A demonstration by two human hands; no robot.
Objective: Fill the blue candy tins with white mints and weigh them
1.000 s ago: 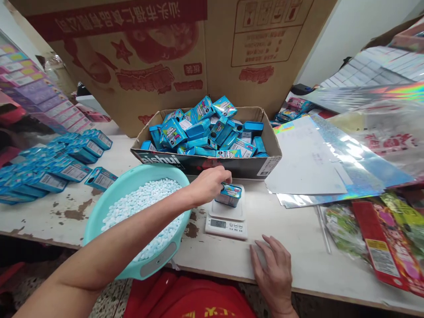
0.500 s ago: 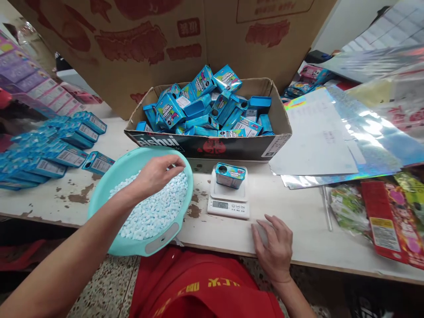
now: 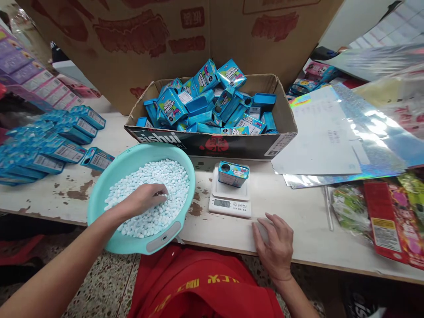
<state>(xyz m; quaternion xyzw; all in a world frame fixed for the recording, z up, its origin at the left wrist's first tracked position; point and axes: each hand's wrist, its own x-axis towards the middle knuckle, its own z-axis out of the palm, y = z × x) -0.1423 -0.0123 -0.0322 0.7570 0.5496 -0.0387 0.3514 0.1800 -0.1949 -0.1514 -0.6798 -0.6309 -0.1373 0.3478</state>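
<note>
White desk point(image 3: 232, 229), its surface worn to brown in patches, runs along the near side of a large upturned-print cardboard box point(image 3: 159, 70). Small pale pieces point(image 3: 175, 185) lie heaped in a turquoise bowl point(image 3: 99, 198) at the desk's near edge. Left hand point(image 3: 152, 196) is lowered into the bowl, fingers curled, tips at the pieces; whether any are gripped cannot be determined. Just right of the bowl, a white scale point(image 3: 231, 207) carries one blue tin point(image 3: 232, 174), upright, round dark opening on top; the lit-off grey display is too small to read reliably. Right hand point(image 3: 274, 243) rests on the desk near the scale, fingers loosely spread, holding nothing. Behind bowl and scale stands an open carton point(image 3: 245, 148) filled with jumbled blue tins point(image 3: 198, 104). Further left, more tins point(image 3: 43, 145) are massed in rows; to the right lie white sheets point(image 3: 324, 141) and a red packet point(image 3: 386, 221).
</note>
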